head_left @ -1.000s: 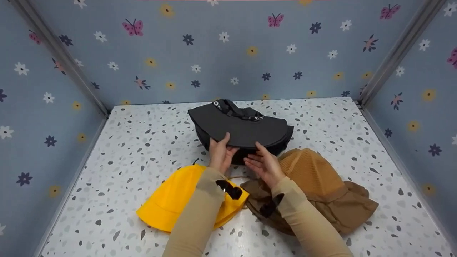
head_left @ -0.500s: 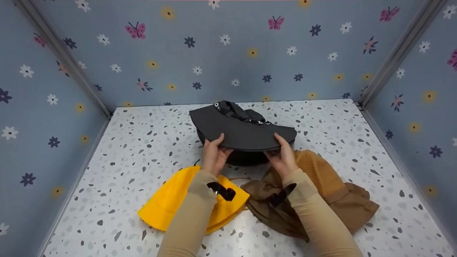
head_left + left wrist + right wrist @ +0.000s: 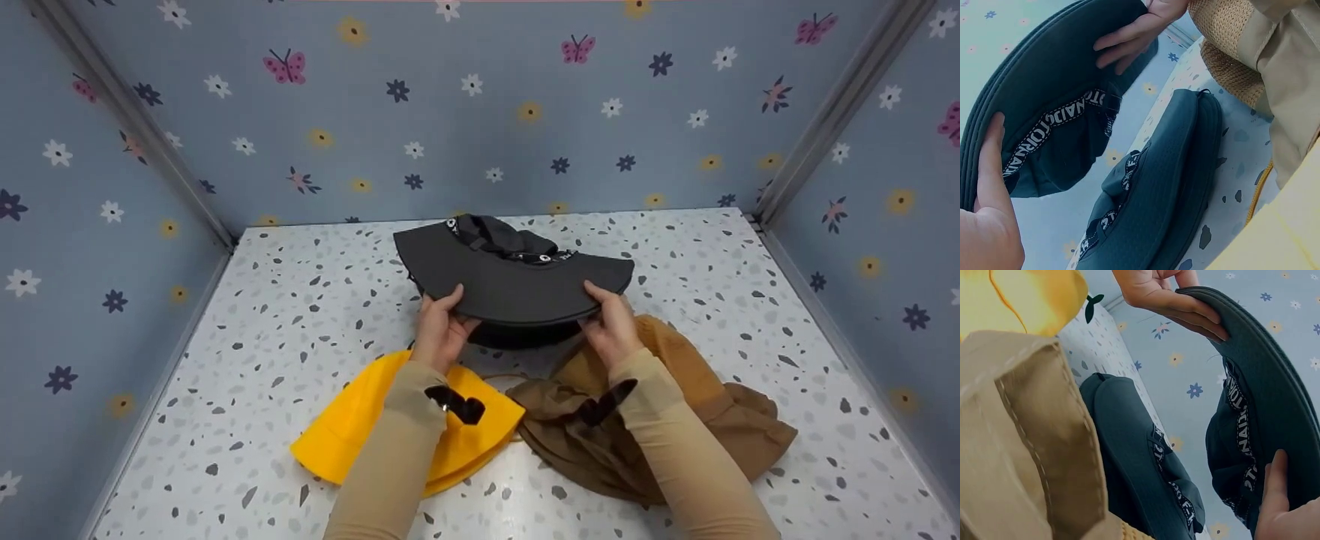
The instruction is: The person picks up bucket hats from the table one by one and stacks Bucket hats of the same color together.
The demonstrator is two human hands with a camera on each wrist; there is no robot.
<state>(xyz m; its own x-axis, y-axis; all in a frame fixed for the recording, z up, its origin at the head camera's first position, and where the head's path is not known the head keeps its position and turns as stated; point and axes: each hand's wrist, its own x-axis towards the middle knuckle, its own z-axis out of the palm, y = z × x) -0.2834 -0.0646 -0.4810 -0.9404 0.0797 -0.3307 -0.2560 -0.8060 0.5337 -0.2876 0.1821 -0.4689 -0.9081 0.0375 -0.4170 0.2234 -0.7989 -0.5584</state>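
Note:
A black bucket hat [image 3: 517,292] is held up, folded with its brim toward me and a lettered band inside. My left hand [image 3: 441,334] pinches the left part of the brim, thumb on top and fingers beneath. On the right part of the same brim, my right hand [image 3: 613,330] grips likewise. Below it lies a second dark bucket hat [image 3: 1162,180] on the table, mostly hidden in the head view. Close under my left forearm is a yellow bucket hat [image 3: 349,427]. A brown hat [image 3: 739,427] with a ribbed tan crown lies beneath my right forearm.
The white speckled tabletop [image 3: 300,300] is bounded by blue flower-patterned walls [image 3: 480,120] at the back and both sides. A thin cord [image 3: 1258,194] runs near the yellow and brown hats.
My right hand has shifted right along the brim and now grips it near its right end. My left hand has moved slightly left, and the brim is spread wider.

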